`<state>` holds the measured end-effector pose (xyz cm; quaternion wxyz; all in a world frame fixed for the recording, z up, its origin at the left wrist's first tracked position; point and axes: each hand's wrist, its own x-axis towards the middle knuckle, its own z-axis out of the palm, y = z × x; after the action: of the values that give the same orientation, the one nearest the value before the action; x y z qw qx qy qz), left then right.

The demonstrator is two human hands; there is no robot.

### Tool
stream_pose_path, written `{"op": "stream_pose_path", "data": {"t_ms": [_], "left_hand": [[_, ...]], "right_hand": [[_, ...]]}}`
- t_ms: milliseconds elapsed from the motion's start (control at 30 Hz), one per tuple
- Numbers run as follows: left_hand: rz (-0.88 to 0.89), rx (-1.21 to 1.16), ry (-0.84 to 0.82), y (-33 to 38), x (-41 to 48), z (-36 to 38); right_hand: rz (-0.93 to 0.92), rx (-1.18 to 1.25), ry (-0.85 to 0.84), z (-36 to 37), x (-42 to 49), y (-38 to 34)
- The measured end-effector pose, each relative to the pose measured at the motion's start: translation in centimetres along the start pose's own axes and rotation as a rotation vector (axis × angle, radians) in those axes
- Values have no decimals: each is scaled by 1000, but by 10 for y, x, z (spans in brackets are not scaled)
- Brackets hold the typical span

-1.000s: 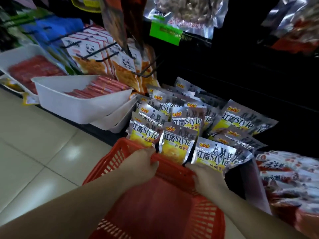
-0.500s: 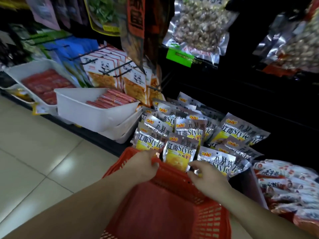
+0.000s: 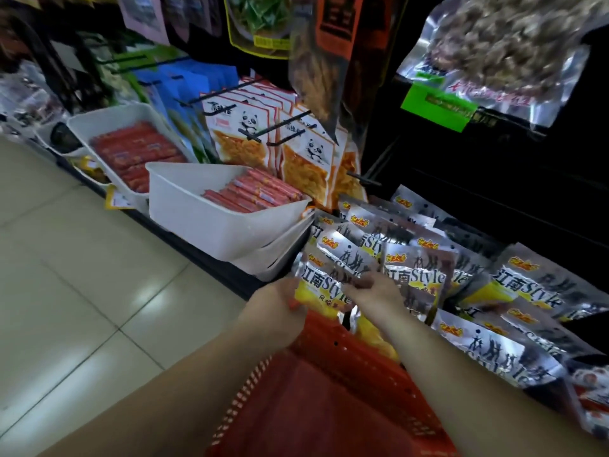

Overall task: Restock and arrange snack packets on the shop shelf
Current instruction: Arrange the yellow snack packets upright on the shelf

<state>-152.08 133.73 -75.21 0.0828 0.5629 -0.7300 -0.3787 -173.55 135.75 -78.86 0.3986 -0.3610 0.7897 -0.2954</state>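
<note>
Low on the shop shelf, above a red basket, the right grip pinched the front silver snack packet, the left grip curled at its left edge, hold unclear; best stood upright, label outward.

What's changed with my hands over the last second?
The right hand left the red basket rim and moved up to pinch the front silver packet; the left hand shifted up against its lower left edge. The red basket and white tubs stayed put.
</note>
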Motion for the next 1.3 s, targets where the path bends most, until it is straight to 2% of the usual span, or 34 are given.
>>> {"op": "stream_pose_path", "data": {"t_ms": [133,267,433,500,567,667,767,833,1000,1167,1300], "left_hand": [[8,59,-22,-9,-2,-2],[26,35,-13,-9,-3,-5],[126,-62,112,9,-11,-15],[112,-142,131,19,-18,-23],[84,-325,112,30,-29,-31],[125,-663,-80,61,-54,-41],[96,-759,-138,92,-83,-42],[56,-806,-126,110,-102,-41],[81,-855,-11,136,-142,-39],[-13,-1034,140,138,-141,-23],[91,-985,104,132,-135,-20]], "right_hand": [[40,118,12,16,9,5],[-54,136,20,12,-12,-9],[-218,59,-13,-31,-58,-49],[-271,101,48,-51,-80,-61],[-274,205,112,-68,-105,-71],[-182,409,163,-83,-140,-78],[-135,579,161,-97,-175,-80],[-142,641,157,-108,-194,-78],[-188,578,12,-122,-225,-45],[-247,504,156,-122,-226,-37],[-348,557,208,-138,-230,-34]]}}
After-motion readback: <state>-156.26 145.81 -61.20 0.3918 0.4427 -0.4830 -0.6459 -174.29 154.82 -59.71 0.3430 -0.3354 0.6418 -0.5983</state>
